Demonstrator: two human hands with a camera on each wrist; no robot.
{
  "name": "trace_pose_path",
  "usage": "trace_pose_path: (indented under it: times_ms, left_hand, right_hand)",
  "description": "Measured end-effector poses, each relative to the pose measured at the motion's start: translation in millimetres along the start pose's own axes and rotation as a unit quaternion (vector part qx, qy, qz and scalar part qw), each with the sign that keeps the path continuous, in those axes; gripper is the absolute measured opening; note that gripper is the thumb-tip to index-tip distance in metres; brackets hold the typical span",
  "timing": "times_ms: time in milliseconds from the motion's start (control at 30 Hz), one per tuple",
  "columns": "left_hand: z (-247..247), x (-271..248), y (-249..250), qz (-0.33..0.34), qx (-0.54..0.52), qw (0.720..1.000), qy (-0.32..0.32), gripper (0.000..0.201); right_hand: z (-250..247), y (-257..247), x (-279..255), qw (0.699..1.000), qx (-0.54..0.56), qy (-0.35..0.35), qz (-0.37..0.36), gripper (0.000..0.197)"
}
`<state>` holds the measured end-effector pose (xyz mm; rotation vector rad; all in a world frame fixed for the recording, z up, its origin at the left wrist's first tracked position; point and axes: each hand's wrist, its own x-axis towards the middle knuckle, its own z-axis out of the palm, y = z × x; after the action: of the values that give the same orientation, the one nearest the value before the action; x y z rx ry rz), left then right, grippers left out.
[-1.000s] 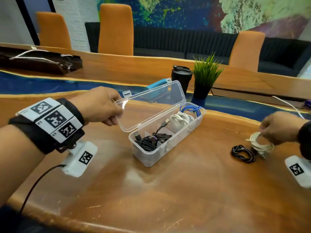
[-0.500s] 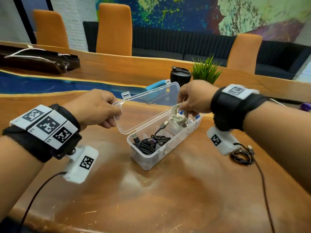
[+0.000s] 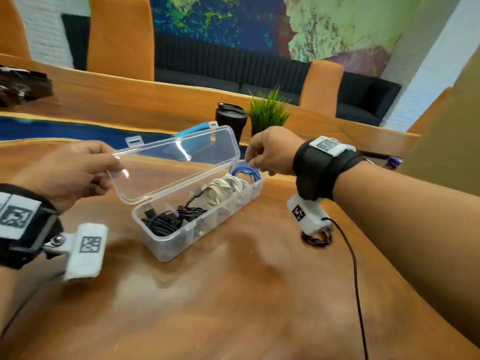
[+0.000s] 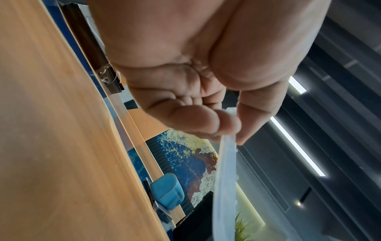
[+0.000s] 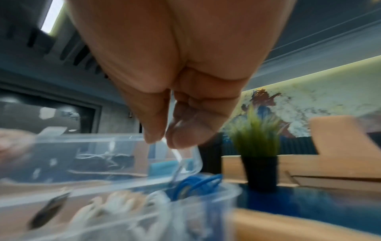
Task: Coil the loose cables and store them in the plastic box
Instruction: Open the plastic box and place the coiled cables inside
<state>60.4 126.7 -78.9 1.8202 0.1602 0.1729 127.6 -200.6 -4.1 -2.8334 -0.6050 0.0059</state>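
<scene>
Both hands are at the lid (image 3: 176, 162) of the plastic box (image 3: 197, 229), one at each end. With my left hand (image 3: 70, 172) I pinch the near-left edge of the lid between thumb and fingers; the left wrist view shows this edge (image 4: 225, 171) clearly between my fingertips (image 4: 226, 124). My right hand (image 3: 272, 152) is at the far-right corner of the lid. In the right wrist view the thumb and one finger (image 5: 153, 130) seem to close on the clear rim, but this picture is blurred, so I am not fully sure that they grip it.

The box stands on the wooden table (image 3: 233, 294) with the lid half raised. Inside it I see black cables (image 3: 168, 222) at the near end, white cables (image 3: 223, 188) in the middle and a blue cable (image 3: 246, 171) at the far end, partly hidden behind my right hand. How the dividers split the box is hard to make out through the plastic.

One more coiled black cable (image 3: 317, 239) lies on the table to the right of the box, mostly covered by the white camera under my right wrist. Behind the box stand a black cup (image 3: 230, 120) and a small green plant (image 3: 267, 113); the pot of the plant is hidden by my hand in the head view. Something blue (image 3: 191, 129) lies behind the lid, and I cannot tell what it is.
</scene>
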Motion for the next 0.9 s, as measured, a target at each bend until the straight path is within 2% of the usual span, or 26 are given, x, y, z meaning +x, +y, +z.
trace_pose_path:
  times_ms: [33, 67, 133, 167, 200, 267, 300, 433, 533, 567, 633, 667, 767, 833, 900]
  left_hand:
    - [-5, 8, -7, -0.008, -0.009, 1.000, 0.003, 0.005]
    - [-8, 20, -15, -0.019, -0.003, 1.000, 0.002, 0.009]
    - [-28, 68, -62, -0.021, 0.025, 0.999, 0.002, 0.039]
    - [-38, 82, -76, -0.011, 0.023, 1.000, 0.003, 0.043]
    - [-38, 82, -76, -0.002, 0.002, 1.000, 0.001, 0.040]
    - [-16, 39, -36, -0.016, -0.040, 0.999, -0.005, 0.028]
    - [-2, 17, -17, -0.011, -0.058, 0.998, -0.004, 0.016]
    - [17, -2, -6, 0.021, -0.090, 0.996, 0.002, 0.027]
    - [12, -5, -5, 0.025, -0.093, 0.995, 0.026, 0.023]
    - [12, -6, -3, 0.026, -0.097, 0.994, 0.029, 0.022]
    - [13, -7, -2, 0.035, -0.104, 0.994, 0.023, 0.019]
    - [14, -6, -3, 0.036, -0.106, 0.993, 0.025, 0.018]
    - [13, -6, -5, 0.034, -0.122, 0.992, 0.027, 0.016]
    - [13, -5, -5, 0.029, -0.134, 0.990, 0.022, 0.017]
    - [13, -4, -6, 0.026, -0.142, 0.989, 0.024, 0.017]
  right_hand:
    - [-11, 17, -8, 0.999, -0.020, -0.026, 0.030, 0.003]
    - [-19, 34, -18, 0.993, -0.060, -0.075, 0.066, 0.004]
    - [-21, 68, -40, 0.962, -0.146, -0.186, 0.137, 0.018]
    - [-15, 82, -51, 0.944, -0.164, -0.231, 0.167, 0.031]
    - [-8, 93, -62, 0.933, -0.155, -0.260, 0.194, 0.045]
    - [11, 106, -77, 0.928, -0.101, -0.282, 0.219, 0.063]
    - [21, 109, -82, 0.932, -0.095, -0.278, 0.212, 0.063]
    - [41, 112, -84, 0.949, -0.160, -0.219, 0.162, 0.042]
    - [42, 98, -74, 0.944, -0.181, -0.216, 0.171, 0.031]
    - [41, 93, -69, 0.949, -0.157, -0.208, 0.179, 0.027]
    - [34, 82, -60, 0.964, -0.007, -0.165, 0.207, 0.018]
    - [28, 77, -55, 0.963, 0.093, -0.128, 0.219, 0.015]
    - [9, 52, -42, 0.925, 0.320, -0.021, 0.206, 0.026]
    - [1, 29, -36, 0.902, 0.401, 0.011, 0.163, 0.028]
    - [-1, 7, -27, 0.894, 0.429, 0.001, 0.127, 0.024]
